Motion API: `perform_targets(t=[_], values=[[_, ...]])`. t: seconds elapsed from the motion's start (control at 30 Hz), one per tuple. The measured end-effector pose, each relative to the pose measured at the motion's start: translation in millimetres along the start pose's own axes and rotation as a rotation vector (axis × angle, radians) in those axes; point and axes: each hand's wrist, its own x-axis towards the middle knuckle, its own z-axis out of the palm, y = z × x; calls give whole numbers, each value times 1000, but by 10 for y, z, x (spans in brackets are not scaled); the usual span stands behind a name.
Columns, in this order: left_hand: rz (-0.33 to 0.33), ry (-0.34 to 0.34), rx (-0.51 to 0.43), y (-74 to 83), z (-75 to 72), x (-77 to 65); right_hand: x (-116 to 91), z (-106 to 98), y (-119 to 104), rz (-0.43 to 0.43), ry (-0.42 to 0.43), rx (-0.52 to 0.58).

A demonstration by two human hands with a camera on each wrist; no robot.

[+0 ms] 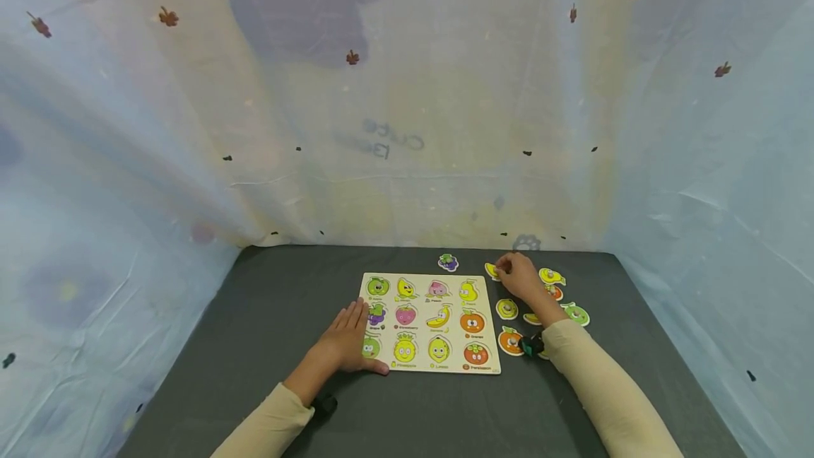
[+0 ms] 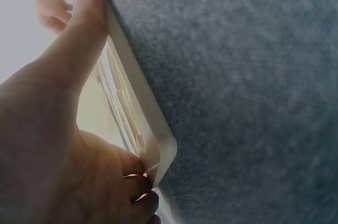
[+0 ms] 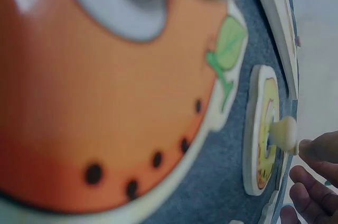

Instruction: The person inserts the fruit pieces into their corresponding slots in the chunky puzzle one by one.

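Observation:
A wooden fruit puzzle board [image 1: 420, 302] with rows of printed fruit pictures lies flat on the dark table. My left hand [image 1: 346, 336] rests at its lower left corner, fingers straight along the left side and thumb at the front edge. The left wrist view shows that thumb [image 2: 87, 28] against the board's pale rim [image 2: 140, 92]. Beyond the board's upper right corner, my right hand [image 1: 523, 278] pinches a yellow fruit puzzle piece [image 1: 492, 271], partly hidden by the fingertips. In the right wrist view, the right hand [image 3: 319, 182] shows only at the edge, behind a knobbed yellow piece [image 3: 266, 134].
Several loose knobbed pieces lie right of the board, among them an orange fruit piece [image 1: 510, 341], a round yellow piece [image 1: 506, 309] and a green piece [image 1: 576, 314]. A grape piece [image 1: 448, 262] lies behind the board. A patterned sheet [image 1: 420, 104] hangs around the table.

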Motion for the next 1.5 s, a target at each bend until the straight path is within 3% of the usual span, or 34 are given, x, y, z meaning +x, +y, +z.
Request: perform_targets(t=[0.23, 0.6, 0.97, 1.07, 1.5], values=[[2, 0, 6, -25, 43, 32, 15, 14, -11, 43, -14, -19], [2, 2, 4, -17, 47, 42, 25, 14, 13, 42, -24, -32], [-20, -52, 5, 110, -136, -67, 47, 45, 19, 51, -18, -62], [-19, -41, -14, 128, -178, -89, 37, 40, 1, 58, -10, -76], [-24, -41, -12, 154, -190, -110, 8, 6, -167, 10, -2, -70]])
